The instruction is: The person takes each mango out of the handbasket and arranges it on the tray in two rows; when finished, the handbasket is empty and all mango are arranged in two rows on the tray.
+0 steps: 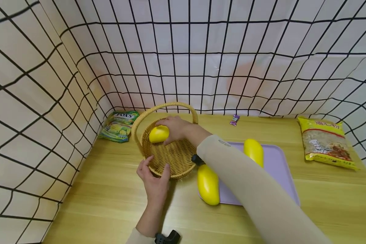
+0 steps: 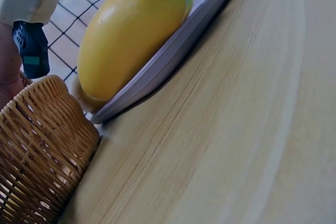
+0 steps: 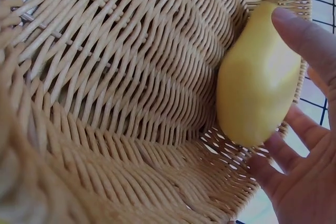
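Note:
Inside the round wicker basket (image 1: 174, 159), at its far left wall, lies a yellow mango (image 1: 159, 134). My right hand (image 1: 177, 128) reaches in from the right and holds this mango, thumb on one side. In the right wrist view the mango (image 3: 257, 82) sits against the woven wall, with the fingertips (image 3: 273, 166) at its lower end. At the basket's near rim, my left hand (image 1: 155, 183) grips with thumb and fingers apart. The left wrist view shows the basket's side (image 2: 44, 145), but not the left hand.
Right of the basket, a lilac tray (image 1: 277, 162) bears two more yellow mangoes, one near (image 1: 208, 185) and one far (image 1: 254, 152). A green candy bag (image 1: 119, 126), a small purple sweet (image 1: 235, 120) and a yellow food packet (image 1: 327, 142) lie by the black wire grid (image 1: 189, 53).

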Demonstrator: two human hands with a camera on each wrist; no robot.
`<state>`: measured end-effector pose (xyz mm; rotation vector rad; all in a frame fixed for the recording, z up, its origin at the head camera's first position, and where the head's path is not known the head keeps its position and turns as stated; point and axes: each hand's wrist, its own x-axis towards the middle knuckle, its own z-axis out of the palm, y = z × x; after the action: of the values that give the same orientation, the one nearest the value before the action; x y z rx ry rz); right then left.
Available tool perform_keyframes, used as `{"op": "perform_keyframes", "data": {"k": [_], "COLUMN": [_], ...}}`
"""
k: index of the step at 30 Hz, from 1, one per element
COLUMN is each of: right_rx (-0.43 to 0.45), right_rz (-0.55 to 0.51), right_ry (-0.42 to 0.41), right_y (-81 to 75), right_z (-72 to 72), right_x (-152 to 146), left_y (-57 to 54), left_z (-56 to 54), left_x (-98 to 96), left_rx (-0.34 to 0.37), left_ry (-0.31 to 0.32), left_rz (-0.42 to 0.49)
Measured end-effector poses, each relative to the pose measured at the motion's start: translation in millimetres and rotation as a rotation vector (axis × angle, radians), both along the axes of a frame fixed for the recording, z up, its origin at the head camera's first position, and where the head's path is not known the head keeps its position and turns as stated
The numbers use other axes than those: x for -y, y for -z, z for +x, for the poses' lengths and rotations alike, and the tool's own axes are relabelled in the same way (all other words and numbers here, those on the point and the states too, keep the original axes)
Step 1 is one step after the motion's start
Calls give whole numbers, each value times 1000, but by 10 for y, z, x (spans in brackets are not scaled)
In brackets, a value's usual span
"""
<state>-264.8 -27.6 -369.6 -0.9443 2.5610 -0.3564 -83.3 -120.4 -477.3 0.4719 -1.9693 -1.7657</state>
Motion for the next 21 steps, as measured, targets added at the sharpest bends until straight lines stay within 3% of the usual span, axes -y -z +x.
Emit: {"op": "perform_keyframes", "data": {"k": [21], "right_rx": [42], "right_rz": [23], "right_ry": [-37], "right_y": [58], "right_z": [-32], "right_x": [-46], "left_y": [30], "left_z": [-13], "left_x": [-44], "left_rx": [-51], "left_ry": [-27], "left_rz": [-15]}}
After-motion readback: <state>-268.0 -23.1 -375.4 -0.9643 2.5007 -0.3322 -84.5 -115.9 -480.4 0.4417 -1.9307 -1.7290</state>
